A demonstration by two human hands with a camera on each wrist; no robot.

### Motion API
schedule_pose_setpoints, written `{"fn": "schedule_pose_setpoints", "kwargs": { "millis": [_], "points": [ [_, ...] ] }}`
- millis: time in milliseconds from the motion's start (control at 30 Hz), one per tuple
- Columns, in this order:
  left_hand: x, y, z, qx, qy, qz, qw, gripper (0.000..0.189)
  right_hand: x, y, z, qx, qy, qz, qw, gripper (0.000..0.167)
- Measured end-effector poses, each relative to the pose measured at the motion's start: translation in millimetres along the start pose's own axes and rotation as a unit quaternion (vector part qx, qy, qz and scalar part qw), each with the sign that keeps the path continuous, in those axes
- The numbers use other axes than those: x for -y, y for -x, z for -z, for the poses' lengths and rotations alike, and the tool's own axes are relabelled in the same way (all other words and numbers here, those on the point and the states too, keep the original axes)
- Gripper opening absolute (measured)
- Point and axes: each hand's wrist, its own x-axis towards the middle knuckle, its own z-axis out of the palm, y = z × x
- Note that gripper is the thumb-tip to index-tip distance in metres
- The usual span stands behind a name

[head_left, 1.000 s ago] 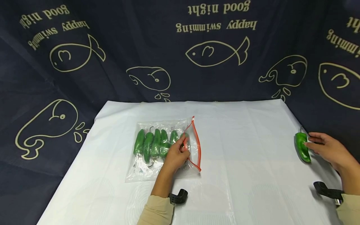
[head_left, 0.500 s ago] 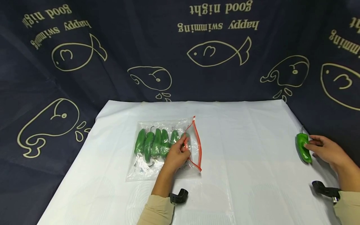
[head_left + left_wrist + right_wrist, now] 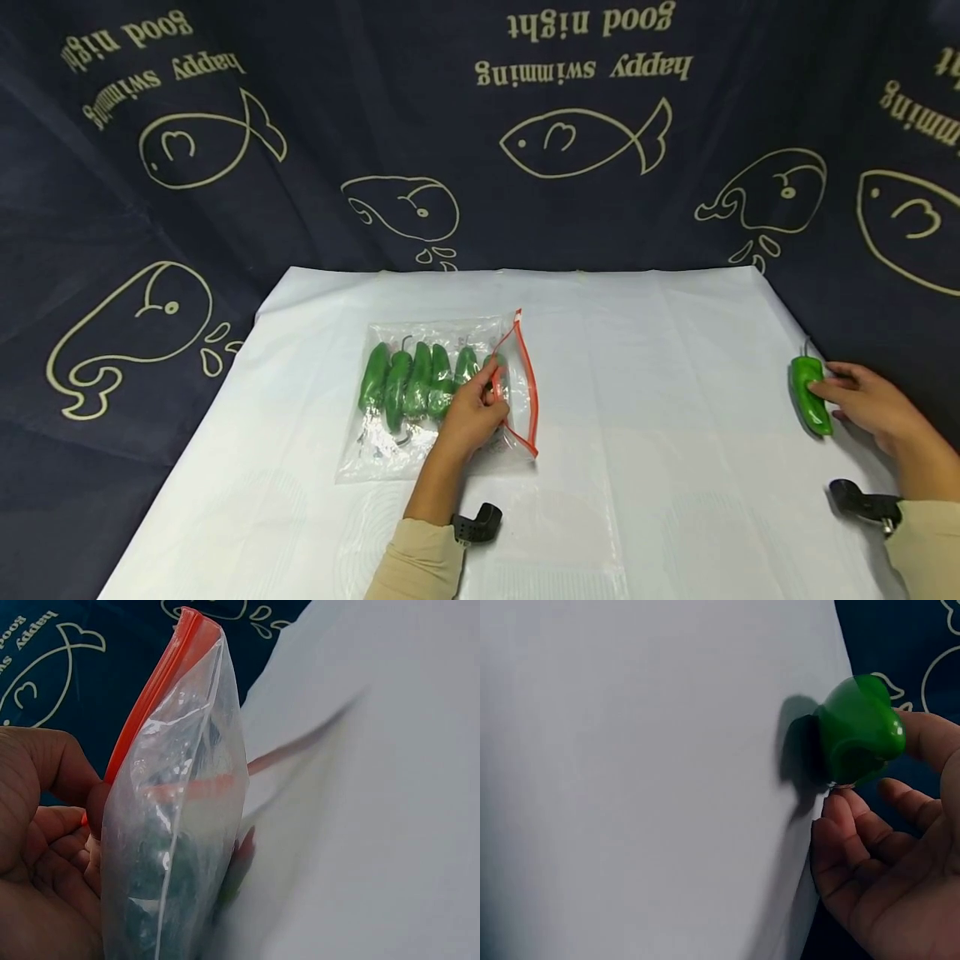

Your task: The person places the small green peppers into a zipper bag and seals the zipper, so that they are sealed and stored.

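Note:
A clear zip bag point(image 3: 360, 454) with a red zip lies on the white table, its mouth spread open toward the right. Inside it are several green peppers point(image 3: 395, 392) side by side. My left hand point(image 3: 468, 417) pinches the upper rim of the bag's mouth; in the left wrist view the red zip strip point(image 3: 150, 697) rises beside the thumb. At the table's right edge my right hand point(image 3: 873, 404) holds a single green pepper point(image 3: 808, 396), thumb on its side and fingers behind it. That pepper point(image 3: 862, 731) is seen end-on in the right wrist view.
A white cloth covers the table point(image 3: 660, 375). Behind it and at both sides hangs a dark blue curtain point(image 3: 420, 100) printed with fish and whales. Black camera mounts point(image 3: 477, 525) sit on both wrists.
The right thumb has moved further onto the single pepper, and the right wrist has shifted slightly left. The left hand keeps its hold on the bag. The whole view has drifted a little.

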Motion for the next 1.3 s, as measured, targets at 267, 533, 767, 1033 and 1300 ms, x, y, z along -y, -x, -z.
{"fn": "schedule_pose_setpoints", "kwargs": {
  "millis": [267, 533, 767, 1033, 1300],
  "points": [
    [0.4, -0.7, -0.9, 0.002, 0.0, -0.002, 1.0, 0.077, 3, -2.7, 6, 0.028, 0.002, -0.005, 0.9996, 0.079],
    [0.9, -2.5, -0.9, 0.001, -0.002, 0.0, 1.0, 0.078, 2, -9.4, 7, 0.047, 0.002, -0.014, 0.9988, 0.083],
    [0.9, -2.1, -0.5, 0.004, -0.001, 0.0, 1.0, 0.078, 3, -14.4, 9, 0.06, 0.013, -0.023, 0.9979, 0.085],
    [-0.8, -0.7, -1.4, 0.0, -0.005, 0.001, 1.0, 0.078, 5, -16.6, 9, 0.068, 0.02, -0.014, 0.9974, 0.081],
    [-1.4, -0.3, -1.9, -0.002, -0.013, 0.006, 0.9999, 0.078, 11, -14.0, 8, 0.058, 0.001, -0.01, 0.9983, 0.078]
  ]
}}
